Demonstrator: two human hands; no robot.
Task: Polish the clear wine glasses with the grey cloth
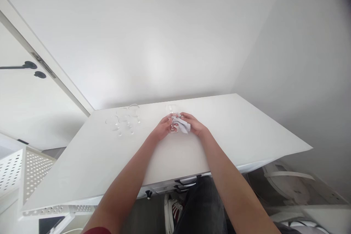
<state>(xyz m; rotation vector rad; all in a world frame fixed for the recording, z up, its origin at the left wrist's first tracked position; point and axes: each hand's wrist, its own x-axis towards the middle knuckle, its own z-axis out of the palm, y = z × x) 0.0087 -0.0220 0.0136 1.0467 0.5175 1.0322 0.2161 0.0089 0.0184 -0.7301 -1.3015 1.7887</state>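
Note:
My left hand [165,125] is wrapped round a clear stemmed glass [172,111] that stands near the middle of the white table [246,131]. My right hand [194,123] presses a small pale grey cloth [183,124] against the lower part of that glass. The two hands nearly touch each other. The bowl of the glass rises above my fingers; its stem and foot are mostly hidden by them.
Several more clear glasses [124,119] stand in a cluster left of my hands, toward the table's far left corner. A white perforated trolley [30,170] stands at the left; a white door with a black handle [26,65] is behind it. Walls close the far and right sides.

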